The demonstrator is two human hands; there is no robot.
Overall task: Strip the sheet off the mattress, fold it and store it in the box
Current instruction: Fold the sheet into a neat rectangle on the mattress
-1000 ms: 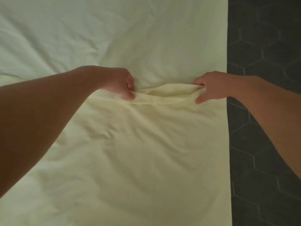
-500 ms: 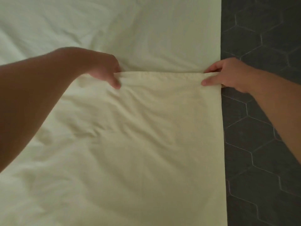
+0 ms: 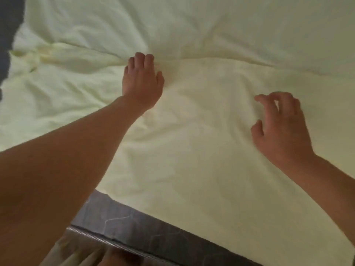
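2 layers of sheet [image 3: 211, 169] fill most of the view, spread on the dark tiled floor [image 3: 134, 223], so stripping looks done and folding is the step in hand. The doubled edge [image 3: 221, 61] runs right from the left hand [image 3: 143, 79], which presses flat on it, fingers straight. The right hand [image 3: 282, 127] hovers over the cloth, fingers loosely curled, holding nothing. Next, I judge: smooth the layer and take fresh corners. Bunched cloth [image 3: 38, 56] far left could spoil the fold. No box shows.
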